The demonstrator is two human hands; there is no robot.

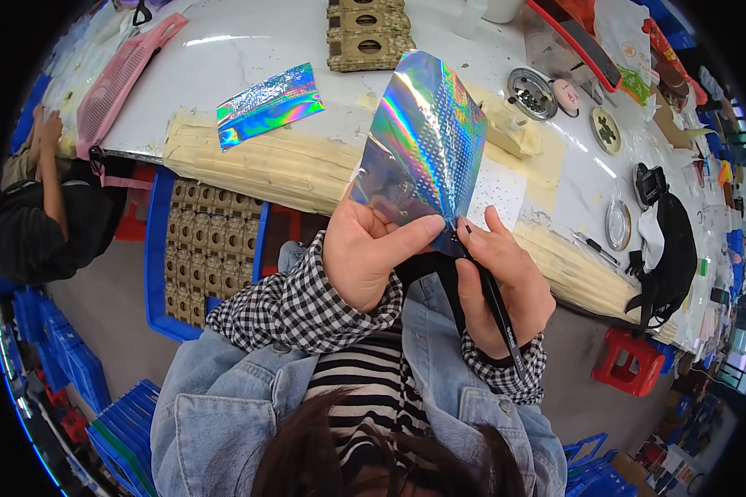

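A shiny holographic sheet (427,141) with rows of small raised dots is held up before me, bent and gathered toward its lower edge. My left hand (360,257) is closed on its lower left side, thumb on top. My right hand (510,277) grips black tweezers (503,319) that slant down toward my wrist, and its fingertips meet the sheet's lower edge beside my left thumb. A second holographic sheet (271,106) lies on the table to the left. Behind the held sheet, a white dotted paper (499,195) rests near the table edge.
Camouflage-patterned parts (369,41) are stacked at the far side. A blue tray (154,257) of similar parts sits below the tape-covered table edge (249,161). Right: a round dish (532,93) of dark pieces, a black bag (673,257), a red stool (628,362). Another person (37,215) sits left.
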